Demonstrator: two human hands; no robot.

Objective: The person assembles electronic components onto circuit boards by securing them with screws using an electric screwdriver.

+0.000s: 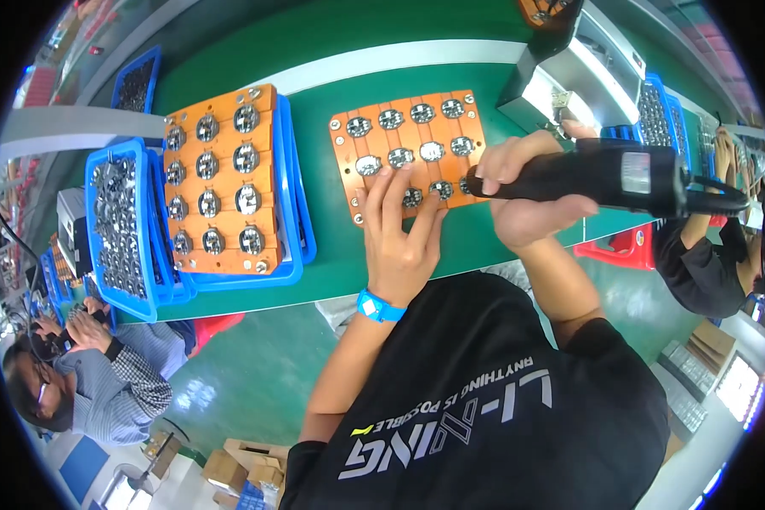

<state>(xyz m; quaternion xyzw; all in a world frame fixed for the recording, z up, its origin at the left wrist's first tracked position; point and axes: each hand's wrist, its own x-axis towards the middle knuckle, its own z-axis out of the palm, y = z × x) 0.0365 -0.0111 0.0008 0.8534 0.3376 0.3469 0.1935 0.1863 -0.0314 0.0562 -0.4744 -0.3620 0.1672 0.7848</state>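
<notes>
An orange fixture plate [406,137] lies on the green table in front of me, with several round black-and-silver parts seated in rows. My left hand [402,242] rests on its near side, fingers spread over the lower row and holding nothing. My right hand [523,187] is wrapped round a black powered screwdriver [603,177], which lies nearly level with its cable end to the right. The screwdriver's tip points at the plate's near right corner, by the last part of the lower row. Whether the tip touches that part cannot be made out.
A second loaded orange plate [227,185] sits on stacked blue trays [291,170] at left. Beside it, a blue tray [144,308] holds many small metal parts. A metal box [597,72] stands back right, near more blue bins [677,119]. People work at left [127,378] and right.
</notes>
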